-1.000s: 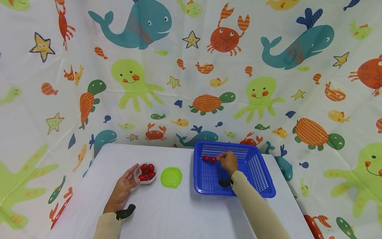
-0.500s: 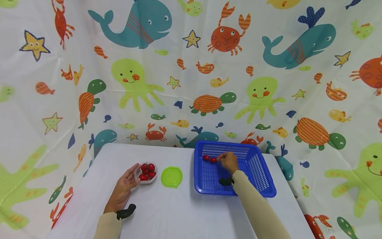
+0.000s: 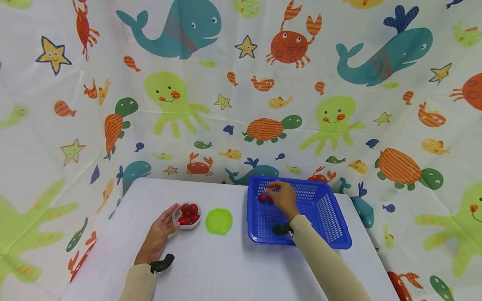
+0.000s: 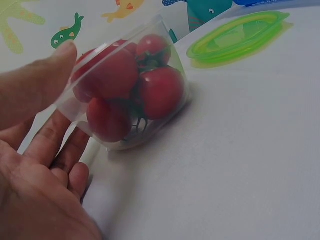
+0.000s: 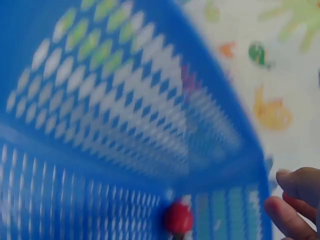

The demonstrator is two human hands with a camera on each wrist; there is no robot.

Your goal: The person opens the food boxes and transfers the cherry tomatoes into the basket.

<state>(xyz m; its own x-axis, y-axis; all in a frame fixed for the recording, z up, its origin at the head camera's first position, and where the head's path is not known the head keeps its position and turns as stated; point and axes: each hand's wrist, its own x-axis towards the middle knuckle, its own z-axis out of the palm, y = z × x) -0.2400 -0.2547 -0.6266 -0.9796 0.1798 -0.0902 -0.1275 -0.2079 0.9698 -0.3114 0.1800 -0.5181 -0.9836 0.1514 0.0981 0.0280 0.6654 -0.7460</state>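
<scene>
Tomatoes [image 3: 262, 197] lie in our blue basket [image 3: 331, 221] under our right hand [image 3: 283, 197], fingers loose; our left hand [image 3: 160, 233], fingers spread, touches the tomato cup [image 3: 188, 214].

The right wrist view is blurred: the basket [image 5: 125, 115] mesh smears, and only fingertips [image 5: 295, 200] show at its edge. In the head view, the right hand [image 3: 282, 197] half covers a tomato [image 3: 262, 197].
</scene>
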